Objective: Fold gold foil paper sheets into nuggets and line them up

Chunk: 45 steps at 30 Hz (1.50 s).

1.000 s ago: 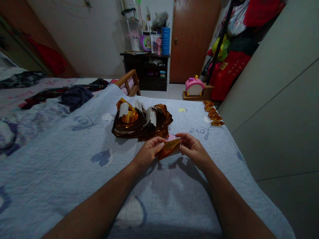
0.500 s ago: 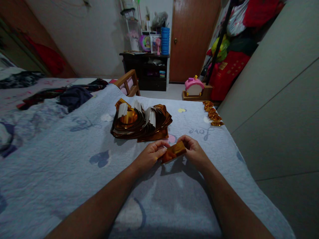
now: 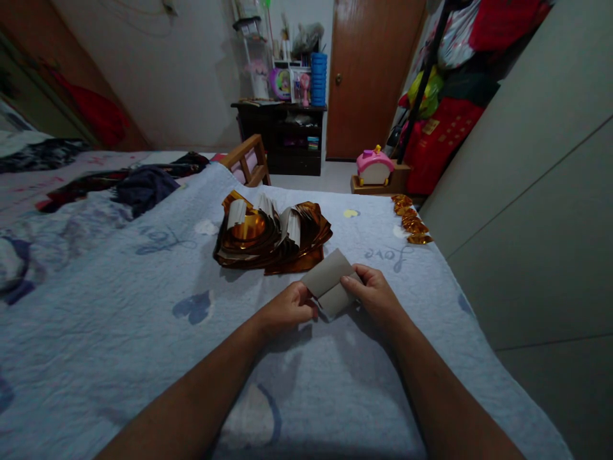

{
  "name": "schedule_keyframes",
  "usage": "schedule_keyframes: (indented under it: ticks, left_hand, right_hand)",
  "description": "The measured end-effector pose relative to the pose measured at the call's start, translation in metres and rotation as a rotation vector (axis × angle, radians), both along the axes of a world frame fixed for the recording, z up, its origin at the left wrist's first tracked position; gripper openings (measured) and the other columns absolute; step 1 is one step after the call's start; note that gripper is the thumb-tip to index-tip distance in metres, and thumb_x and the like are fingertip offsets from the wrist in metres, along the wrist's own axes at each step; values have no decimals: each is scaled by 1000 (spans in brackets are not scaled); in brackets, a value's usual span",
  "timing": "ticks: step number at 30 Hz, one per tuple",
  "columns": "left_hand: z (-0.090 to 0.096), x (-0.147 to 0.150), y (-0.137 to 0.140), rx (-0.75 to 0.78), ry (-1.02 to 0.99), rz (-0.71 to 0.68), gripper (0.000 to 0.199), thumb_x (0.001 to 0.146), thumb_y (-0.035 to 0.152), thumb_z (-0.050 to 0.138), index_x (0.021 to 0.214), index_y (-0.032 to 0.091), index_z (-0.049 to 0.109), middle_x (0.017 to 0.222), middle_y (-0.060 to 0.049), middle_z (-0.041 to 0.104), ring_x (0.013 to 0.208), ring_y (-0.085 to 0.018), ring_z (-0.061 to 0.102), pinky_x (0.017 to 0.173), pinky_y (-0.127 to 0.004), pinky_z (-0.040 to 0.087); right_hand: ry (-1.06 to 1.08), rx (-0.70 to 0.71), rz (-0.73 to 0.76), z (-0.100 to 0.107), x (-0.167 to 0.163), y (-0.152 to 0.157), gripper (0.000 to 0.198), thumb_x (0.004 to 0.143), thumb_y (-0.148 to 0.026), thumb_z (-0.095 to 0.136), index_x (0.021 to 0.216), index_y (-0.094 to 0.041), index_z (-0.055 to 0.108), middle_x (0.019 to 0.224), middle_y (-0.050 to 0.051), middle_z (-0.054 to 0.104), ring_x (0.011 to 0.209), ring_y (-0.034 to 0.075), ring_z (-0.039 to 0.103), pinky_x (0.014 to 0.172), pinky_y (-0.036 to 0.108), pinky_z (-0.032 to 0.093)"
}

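A sheet of gold foil paper (image 3: 330,278) is held between my two hands above the bed, its pale backing facing up and a crease running across it. My left hand (image 3: 292,308) grips its left edge, fingers curled. My right hand (image 3: 372,287) pinches the right side, thumb on top of the paper. Just beyond my hands lies a curled stack of gold foil paper (image 3: 272,239) with pale backs showing. Several folded gold foil pieces (image 3: 410,220) lie in a row near the far right edge of the bed.
A light blue patterned bedspread (image 3: 143,358) covers the bed. Dark clothes (image 3: 146,188) lie at the left. A wooden chair (image 3: 251,160) stands past the far edge, and a pink toy case (image 3: 375,167) sits on a box beyond. A pale cabinet (image 3: 536,185) borders the right side.
The paper was a narrow folded strip with its gold side showing. Now it is opened out wider, pale side up, and my right thumb has moved onto it.
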<state>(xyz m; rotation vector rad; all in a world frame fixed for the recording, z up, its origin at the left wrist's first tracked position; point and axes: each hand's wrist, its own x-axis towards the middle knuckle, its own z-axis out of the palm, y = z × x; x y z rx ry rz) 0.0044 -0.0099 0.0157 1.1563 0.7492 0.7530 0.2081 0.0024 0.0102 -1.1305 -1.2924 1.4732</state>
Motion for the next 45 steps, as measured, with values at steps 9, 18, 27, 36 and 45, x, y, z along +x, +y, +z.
schedule_keyframes:
  ticks: [9,18,27,36,45]
  left_hand:
    - [-6,9,2,21,-26,249,47,65,38,88,100,10,76,93,-11,76,86,-24,68,85,-36,51]
    - [-13,3,2,141,27,349,53,69,34,87,115,16,68,105,-10,73,91,-22,66,82,-32,52]
    - [10,-2,-7,690,401,454,37,76,28,79,111,21,68,114,-8,68,105,-24,63,89,-32,48]
    - [7,1,-6,372,265,446,32,77,27,75,108,19,68,104,-5,71,90,-20,65,77,-28,50]
    - [5,-2,-4,217,135,528,27,73,32,82,86,18,62,81,2,64,71,-12,57,63,-20,45]
  right_hand:
    - [0,24,8,4,-6,-1,30,73,-42,74,86,-16,68,73,2,64,62,14,54,56,27,42]
    - [42,29,-41,11,-4,-1,24,68,-38,76,75,-17,65,67,-1,61,60,12,50,57,25,39]
    - [-204,92,153,12,-11,-8,20,72,-35,72,75,-16,68,63,-1,59,56,11,49,50,23,36]
    - [-77,74,157,10,-12,-9,29,67,-29,79,92,-19,67,82,0,66,70,14,58,61,25,45]
    - [273,-99,125,8,-14,-9,46,61,-31,90,94,-21,58,85,-1,69,72,13,64,68,27,51]
